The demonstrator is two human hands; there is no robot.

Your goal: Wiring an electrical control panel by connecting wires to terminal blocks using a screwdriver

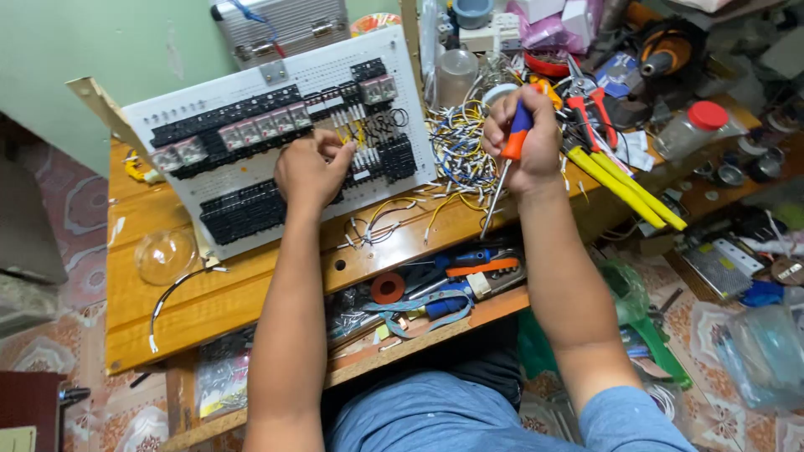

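Wooden bench (201,293) carries our tilted white perforated wiring board (276,142); left hand (310,172) fingers pinch its wires while right hand (523,138), at three o'clock, grips the orange-and-blue-handled screwdriver (507,163) ready, tip down.

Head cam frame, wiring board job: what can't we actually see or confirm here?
- Head view: left hand covers the spot it touches on the white perforated board; the contact is hidden.
- Relays and terminal blocks: too small to tell the wiring.
- Screwdriver in right hand: tip type too small.
- Wire bundle: tangled, ends not traceable.
- Open drawer: its contents overlap and are partly hidden under the tabletop.
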